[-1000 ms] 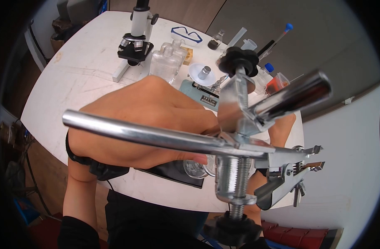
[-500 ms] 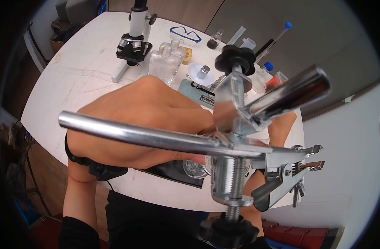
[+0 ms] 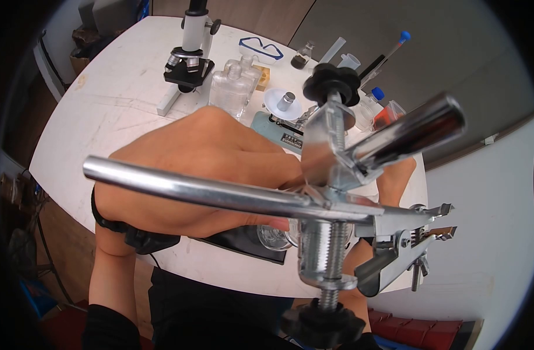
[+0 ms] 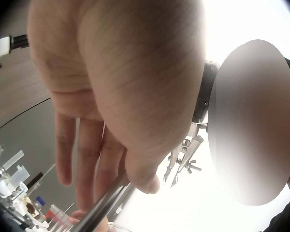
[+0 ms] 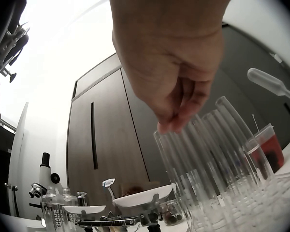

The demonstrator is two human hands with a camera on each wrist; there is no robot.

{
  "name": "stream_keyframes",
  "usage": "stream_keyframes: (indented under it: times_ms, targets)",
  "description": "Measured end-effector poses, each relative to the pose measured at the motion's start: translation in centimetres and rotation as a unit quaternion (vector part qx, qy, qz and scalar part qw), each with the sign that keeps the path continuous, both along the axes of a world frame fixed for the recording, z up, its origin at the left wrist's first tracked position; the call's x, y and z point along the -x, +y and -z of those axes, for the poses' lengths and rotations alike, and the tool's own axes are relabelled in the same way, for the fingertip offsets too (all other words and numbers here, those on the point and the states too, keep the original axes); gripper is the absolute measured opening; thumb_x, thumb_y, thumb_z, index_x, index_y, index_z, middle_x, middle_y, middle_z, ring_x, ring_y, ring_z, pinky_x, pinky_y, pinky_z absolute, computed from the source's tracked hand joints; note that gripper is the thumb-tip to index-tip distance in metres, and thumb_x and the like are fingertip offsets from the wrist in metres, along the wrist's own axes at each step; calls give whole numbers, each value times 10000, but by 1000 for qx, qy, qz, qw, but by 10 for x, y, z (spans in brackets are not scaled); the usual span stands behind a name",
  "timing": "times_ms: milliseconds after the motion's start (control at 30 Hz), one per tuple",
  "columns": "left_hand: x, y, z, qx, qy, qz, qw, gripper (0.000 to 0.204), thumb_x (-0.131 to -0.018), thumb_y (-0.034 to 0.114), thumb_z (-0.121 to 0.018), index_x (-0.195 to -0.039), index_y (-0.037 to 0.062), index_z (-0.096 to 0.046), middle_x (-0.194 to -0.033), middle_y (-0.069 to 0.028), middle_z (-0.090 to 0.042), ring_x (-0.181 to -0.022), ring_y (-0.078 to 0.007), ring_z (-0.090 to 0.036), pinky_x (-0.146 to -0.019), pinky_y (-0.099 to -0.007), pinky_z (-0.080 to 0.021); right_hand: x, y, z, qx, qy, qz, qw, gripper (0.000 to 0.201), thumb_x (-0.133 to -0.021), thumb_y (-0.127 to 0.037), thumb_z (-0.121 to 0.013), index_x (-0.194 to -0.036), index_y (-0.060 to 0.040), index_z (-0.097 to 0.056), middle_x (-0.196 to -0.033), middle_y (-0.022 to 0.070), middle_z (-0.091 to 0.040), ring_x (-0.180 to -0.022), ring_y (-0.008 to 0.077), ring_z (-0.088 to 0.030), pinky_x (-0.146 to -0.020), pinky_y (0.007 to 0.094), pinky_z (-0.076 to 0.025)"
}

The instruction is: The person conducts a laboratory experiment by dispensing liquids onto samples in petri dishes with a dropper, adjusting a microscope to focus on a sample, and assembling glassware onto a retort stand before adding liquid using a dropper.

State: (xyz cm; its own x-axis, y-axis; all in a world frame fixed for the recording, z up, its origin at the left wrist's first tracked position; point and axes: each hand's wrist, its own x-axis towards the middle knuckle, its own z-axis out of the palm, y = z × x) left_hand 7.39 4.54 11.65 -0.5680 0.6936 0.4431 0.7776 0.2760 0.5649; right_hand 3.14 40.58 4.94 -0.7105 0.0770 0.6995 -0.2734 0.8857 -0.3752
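In the head view my left hand [image 3: 202,169] reaches behind the steel rod and screw clamp [image 3: 331,204] of a lab stand. The left wrist view shows its thumb and forefinger pinching a metal rod [image 4: 104,205], with the other fingers extended. Toothed clamp jaws stick out to the right of the stand. My right hand [image 5: 176,92] has curled fingers, its fingertips pinching the rim of a test tube [image 5: 170,150] in a clear rack [image 5: 261,205]. Several more tubes stand beside it. In the head view the stand hides most of this hand.
A microscope [image 3: 188,64], clear glass bottles [image 3: 233,87] and a balance [image 3: 278,131] with a weight on its pan stand across the white table [image 3: 103,81]. A red-filled container [image 3: 389,115] is at the right. Under my left hand lies a black board [image 3: 235,242] with glassware [image 3: 272,238].
Across the head frames the stand and its clamp have shifted slightly left in view. Both hands keep nearly the same place and pose.
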Motion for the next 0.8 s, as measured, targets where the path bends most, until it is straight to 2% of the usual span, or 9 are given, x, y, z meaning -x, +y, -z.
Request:
stream_keyframes:
  times_ms: [67,133,267,333,467,500,533,800]
  targets:
    - [0,-1,0,4,11,-3,1000,293,-878,306,-556,-900,102,-765,-809,-46,-722,-762,-205,-710,-871,-353,-544,-2,-3,-1,-3,-2,3,1000,193,-799,26,-752,-969,52,-665,-814,141,-726,-621,163,-691,-580,261,-533]
    - [2,0,1,-10,18,3,1000,303,-880,313,-549,-893,103,-767,-804,-47,-722,-757,-198,-710,-856,-351,-548,-5,-12,-6,51,-54,37,997,194,-799,25,-753,-970,52,-665,-815,141,-726,-619,161,-690,-577,260,-533]
    - [-1,1,1,-52,-38,14,998,249,-865,285,-576,-889,133,-772,-800,-27,-722,-765,-196,-709,-839,-348,-550,-1,-10,-3,54,-14,33,998,197,-797,25,-755,-971,52,-665,-815,141,-726,-618,159,-688,-577,259,-532]
    - [-10,3,-2,30,22,-80,996,180,-831,238,-618,-878,165,-776,-799,-2,-720,-785,-195,-706,-812,-335,-547,0,-2,1,6,-5,8,1000,198,-797,25,-756,-971,51,-666,-816,140,-726,-618,155,-686,-577,257,-534]
    - [-4,4,3,20,31,-104,994,147,-804,202,-645,-865,186,-777,-797,17,-717,-790,-191,-699,-784,-322,-537,0,-4,-1,4,-6,12,1000,199,-796,26,-757,-971,52,-665,-815,139,-727,-618,152,-684,-577,255,-535]
    - [12,2,11,-36,69,2,997,177,-847,266,-659,-871,93,-690,-732,-58,-656,-696,-266,-658,-656,-362,-501,-2,-9,-4,29,-33,25,999,198,-796,27,-756,-970,52,-665,-815,138,-727,-619,151,-684,-577,253,-536]
    - [21,2,15,-91,105,108,984,337,-891,329,-673,-878,0,-602,-666,-133,-594,-603,-341,-617,-529,-402,-465,-4,-11,-6,54,-60,38,996,197,-797,28,-756,-970,52,-665,-815,137,-727,-621,151,-684,-577,252,-536]
    - [22,2,13,-97,80,134,983,333,-889,320,-670,-879,-4,-596,-661,-132,-578,-602,-343,-611,-530,-409,-461,-5,-10,-7,63,-65,37,995,195,-803,23,-755,-974,53,-665,-821,138,-727,-618,150,-682,-573,253,-534]
